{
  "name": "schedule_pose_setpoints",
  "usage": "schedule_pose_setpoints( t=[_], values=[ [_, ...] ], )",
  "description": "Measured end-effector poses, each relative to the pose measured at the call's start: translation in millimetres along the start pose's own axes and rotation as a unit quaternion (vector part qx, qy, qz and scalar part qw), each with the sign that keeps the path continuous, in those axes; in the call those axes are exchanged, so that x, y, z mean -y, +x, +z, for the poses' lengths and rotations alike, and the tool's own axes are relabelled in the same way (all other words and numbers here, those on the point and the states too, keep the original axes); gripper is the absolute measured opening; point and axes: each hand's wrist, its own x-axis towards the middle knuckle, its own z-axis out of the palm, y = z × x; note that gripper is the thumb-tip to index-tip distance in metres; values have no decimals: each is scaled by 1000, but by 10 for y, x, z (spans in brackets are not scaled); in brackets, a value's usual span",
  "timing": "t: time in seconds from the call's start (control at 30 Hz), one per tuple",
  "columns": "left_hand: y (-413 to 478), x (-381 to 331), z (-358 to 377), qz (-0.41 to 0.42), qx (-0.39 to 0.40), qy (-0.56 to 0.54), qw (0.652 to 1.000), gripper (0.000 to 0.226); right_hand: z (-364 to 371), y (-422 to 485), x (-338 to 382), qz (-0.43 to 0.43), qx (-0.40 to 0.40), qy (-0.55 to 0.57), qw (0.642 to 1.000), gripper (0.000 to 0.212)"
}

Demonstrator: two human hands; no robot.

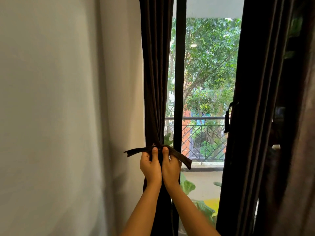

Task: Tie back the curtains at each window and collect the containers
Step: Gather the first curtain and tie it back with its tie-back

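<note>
Grey wall (59,99) far left, bare; no hook or holdback visible on it. Next right: left curtain (156,74), dark brown, gathered into a narrow bunch beside the wall edge. Tie strip (134,151), same fabric, wrapped round the bunch low down. Ends crossed in front, one tail sticking out left, other angled down-right.

Left hand (150,166) curled on the left tail, thumb pressed up at the crossing. Right hand (171,167) touching it, curled on the right tail, thumb likewise. Both gripping, neither free. Judged step: knot started, not cinched.

Risks, as I read it:
- Tails look short & stiff. If the 1st cross isn't pinned w/ a thumb while the 2nd is made, it prob springs open and the bunch fans back over the glass.
- No anchor seen on wall, so band may slide down the folds if left slack.
- Hard sideways pull cd drag fabric at the top. Rail out of view, can't tell how it's hung.
- Outer pleat nearest window frame (180,82) may slip out of the wrap.

Further right: balcony railing (202,133) thru glass, then right curtain (252,116), its tie (227,118) dangling at the edge. Can't tell if fastened. Containers: none in view; that part looks not begun.
</note>
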Motion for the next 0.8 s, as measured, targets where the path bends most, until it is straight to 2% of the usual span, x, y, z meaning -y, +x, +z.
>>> schedule_pose_setpoints(
  t=[0.17,0.4,0.8],
  values=[
    [83,63,-1,59,-26,63,996,22,49,68,-25,-24,-20,-28,999,31],
    [195,101,47,59,-4,111,992,25,73,153,-35,-18,-20,-57,998,32],
    [205,51,118,69,30,121,990,24,58,229,0,-17,-13,-74,997,36]
  ],
)
